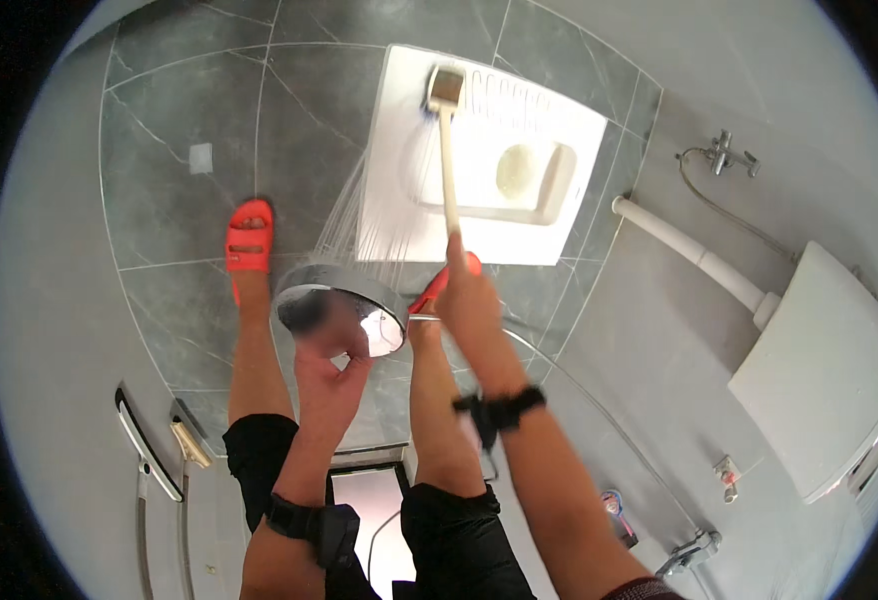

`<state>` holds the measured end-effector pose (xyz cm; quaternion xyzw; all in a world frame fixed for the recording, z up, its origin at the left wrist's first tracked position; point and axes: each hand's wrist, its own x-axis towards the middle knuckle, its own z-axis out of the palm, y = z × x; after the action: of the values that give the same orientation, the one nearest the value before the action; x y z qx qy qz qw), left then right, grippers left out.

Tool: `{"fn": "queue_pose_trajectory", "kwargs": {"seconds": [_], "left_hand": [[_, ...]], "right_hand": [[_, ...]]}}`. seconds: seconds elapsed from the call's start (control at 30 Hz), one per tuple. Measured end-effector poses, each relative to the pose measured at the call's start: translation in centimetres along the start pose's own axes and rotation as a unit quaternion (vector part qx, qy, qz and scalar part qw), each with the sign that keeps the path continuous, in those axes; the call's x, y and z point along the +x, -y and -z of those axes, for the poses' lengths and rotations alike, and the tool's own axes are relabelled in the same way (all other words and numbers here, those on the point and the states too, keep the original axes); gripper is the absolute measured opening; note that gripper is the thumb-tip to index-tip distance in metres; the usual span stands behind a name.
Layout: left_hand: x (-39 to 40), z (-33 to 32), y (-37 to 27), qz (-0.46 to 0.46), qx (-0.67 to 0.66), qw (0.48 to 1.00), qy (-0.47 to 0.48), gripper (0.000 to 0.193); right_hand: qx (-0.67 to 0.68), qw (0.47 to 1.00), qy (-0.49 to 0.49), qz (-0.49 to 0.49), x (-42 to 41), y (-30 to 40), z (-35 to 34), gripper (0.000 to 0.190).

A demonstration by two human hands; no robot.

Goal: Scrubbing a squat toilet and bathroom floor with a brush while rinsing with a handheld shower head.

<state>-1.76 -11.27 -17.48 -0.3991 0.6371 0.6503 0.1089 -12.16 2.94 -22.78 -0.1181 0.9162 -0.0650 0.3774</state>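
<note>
My left hand (334,352) holds a round chrome shower head (340,289), partly hidden behind my fingers. Water streams from it onto the near left edge of a white ceramic squat toilet (394,232) set in the tiled floor. Gripped in my right hand (469,300) is the pale handle of a scrubbing brush (448,90). The brush's head rests at the far left corner of the toilet, by its ribbed foot area, with its bristles mostly hidden underneath.
A white pipe (694,255) runs to a white cistern or basin (821,375) at the right wall, near a metal tap (728,154). The shower hose (604,412) trails right to a valve (690,553). Squeegees (146,446) lean at the left. Red slippers (250,240) are on my feet.
</note>
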Motion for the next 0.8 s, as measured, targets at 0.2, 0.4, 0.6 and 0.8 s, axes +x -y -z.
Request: {"fn": "queue_pose_trajectory", "kwargs": {"seconds": [0.2, 0.4, 0.6, 0.8], "left_hand": [[0.3, 0.4, -1.9, 0.006, 0.019, 1.0, -0.014, 0.013], [0.4, -0.1, -0.5, -0.009, -0.009, 1.0, 0.017, 0.014], [-0.2, 0.6, 1.4, -0.044, 0.04, 0.998, 0.016, 0.012], [0.2, -0.6, 0.9, -0.041, 0.003, 0.999, 0.01, 0.014]], "right_hand": [[0.031, 0.999, 0.03, -0.017, 0.2, 1.1, 0.4, 0.071], [-0.031, 0.999, 0.02, -0.025, 3.6, -0.5, 2.3, 0.075], [0.018, 0.999, 0.021, 0.023, -1.3, -0.3, -0.8, 0.074], [-0.062, 0.993, -0.068, 0.069, 6.2, -2.7, 2.4, 0.076]]}}
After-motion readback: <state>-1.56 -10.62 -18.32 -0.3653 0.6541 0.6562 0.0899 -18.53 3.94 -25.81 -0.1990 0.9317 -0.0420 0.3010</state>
